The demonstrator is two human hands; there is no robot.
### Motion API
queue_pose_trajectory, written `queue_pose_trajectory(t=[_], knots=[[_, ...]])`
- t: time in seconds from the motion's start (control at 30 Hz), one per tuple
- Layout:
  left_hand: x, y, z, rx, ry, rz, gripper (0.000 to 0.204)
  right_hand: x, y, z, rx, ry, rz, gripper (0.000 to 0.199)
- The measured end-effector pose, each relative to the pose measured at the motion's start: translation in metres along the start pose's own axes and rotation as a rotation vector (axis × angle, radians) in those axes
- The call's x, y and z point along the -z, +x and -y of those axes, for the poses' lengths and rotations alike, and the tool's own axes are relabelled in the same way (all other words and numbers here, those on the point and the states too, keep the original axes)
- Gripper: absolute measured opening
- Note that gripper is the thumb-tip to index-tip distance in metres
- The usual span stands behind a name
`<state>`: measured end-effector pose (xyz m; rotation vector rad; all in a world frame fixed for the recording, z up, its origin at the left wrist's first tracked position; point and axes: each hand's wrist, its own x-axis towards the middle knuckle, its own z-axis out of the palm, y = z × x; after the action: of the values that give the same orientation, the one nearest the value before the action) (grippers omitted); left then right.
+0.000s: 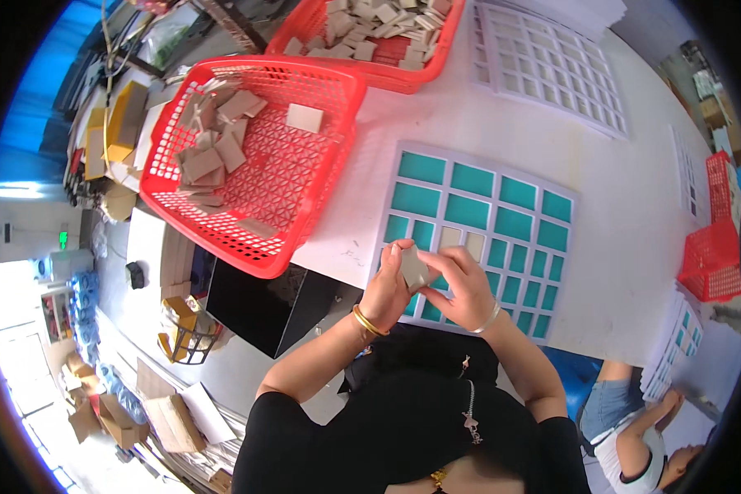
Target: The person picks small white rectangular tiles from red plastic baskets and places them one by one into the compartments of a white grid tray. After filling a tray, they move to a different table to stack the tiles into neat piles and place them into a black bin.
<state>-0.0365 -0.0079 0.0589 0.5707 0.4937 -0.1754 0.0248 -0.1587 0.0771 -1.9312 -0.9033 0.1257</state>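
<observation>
Matt greyish cardboard-like tile (413, 268), glossy red plastic mesh basket (263, 156).

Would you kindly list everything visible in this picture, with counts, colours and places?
grid sheet: one, white frame with teal cells, on the table in front of the person
tile: one, beige, held between both hands above the grid sheet
near basket: one, red, left of the grid sheet, partly filled with beige tiles
far basket: one, red, at the top, holding many tiles
blank grid sheet: one, white, top right
small baskets: two, red, right edge
table: one, white
co-worker: one, lower right
left hand: gold bangle, on the tile
right hand: silver bangle, on the tile
</observation>
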Motion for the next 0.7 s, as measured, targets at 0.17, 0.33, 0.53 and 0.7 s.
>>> queue_pose_trajectory(t=[0.17,0.33,0.53,0.7], knots=[[-0.018,-0.014,-0.055,-0.427,0.221,-0.109,0.006,0.012,0.009,0.017,0.107,0.196,-0.125,0.026],[0.014,0.014,-0.204,-1.006,0.782,-0.169,0.017,0.032,-0.011,-0.021,-0.277,0.104,-0.078,0.019],[0.164,0.044,-0.381,-0.643,2.186,-1.18,0.042,0.024,-0.048,-0.035,-0.364,0.114,-0.007,0.018],[0.207,0.061,-0.391,0.029,2.335,-1.135,0.051,0.029,-0.065,-0.044,-0.503,0.072,-0.067,0.017]])
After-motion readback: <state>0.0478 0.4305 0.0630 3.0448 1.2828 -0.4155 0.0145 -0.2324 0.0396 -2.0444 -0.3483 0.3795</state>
